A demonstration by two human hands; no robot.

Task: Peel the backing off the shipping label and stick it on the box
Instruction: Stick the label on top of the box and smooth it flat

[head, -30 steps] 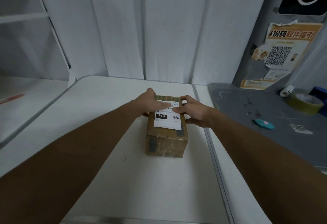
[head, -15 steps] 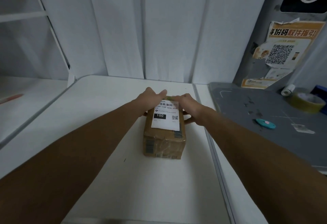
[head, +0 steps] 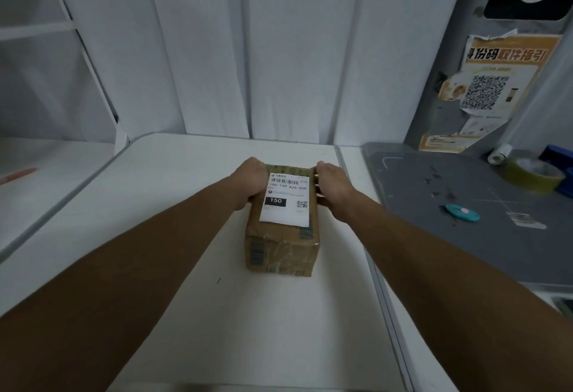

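**Label down, both hands on the box**

The box (head: pixel 282 230) sat on the white table (head: pixel 173 205), the label (head: pixel 286 198) lying flat on its top. The left hand (head: pixel 249 182) and right hand (head: pixel 333 185) clasped its far sides, fingers curled against the cardboard. The box looked stiff and probably light; its taped faces could be slick, so the bare side walls seemed the surest hold. The label looked thin and easily creased.

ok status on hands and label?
Left hand and right hand gripping cardboard box sides. Shipping label flat on box top, fully uncovered. Nothing in the way.
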